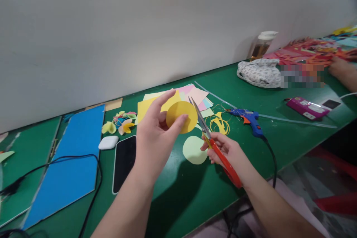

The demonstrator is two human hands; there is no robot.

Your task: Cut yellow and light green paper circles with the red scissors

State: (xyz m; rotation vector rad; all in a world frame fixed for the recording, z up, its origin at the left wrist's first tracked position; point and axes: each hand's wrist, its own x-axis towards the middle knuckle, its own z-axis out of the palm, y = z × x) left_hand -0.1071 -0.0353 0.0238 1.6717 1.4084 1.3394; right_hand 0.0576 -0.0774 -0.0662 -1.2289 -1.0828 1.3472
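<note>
Between the thumb and fingers of my left hand (156,134) is a yellow paper circle (178,115), held up above the table. My right hand (225,148) grips red-handled scissors (220,152); their blades point up and stand slightly apart, close to the circle's right edge. Below, a pale green paper circle (193,150) lies on the green table. Yellow paper scraps (220,123) curl just behind the scissors. Past my left hand is a stack of coloured paper sheets (192,95), partly hidden by it. Folded paper flowers (119,122) sit to the left.
A blue glue gun (247,117) with a black cord lies right of the scraps. On the left are a phone (122,167), a white earbud case (108,142) and a blue board (75,152). A co-worker's hand (338,67) rests at the far right, near a purple pack (306,108).
</note>
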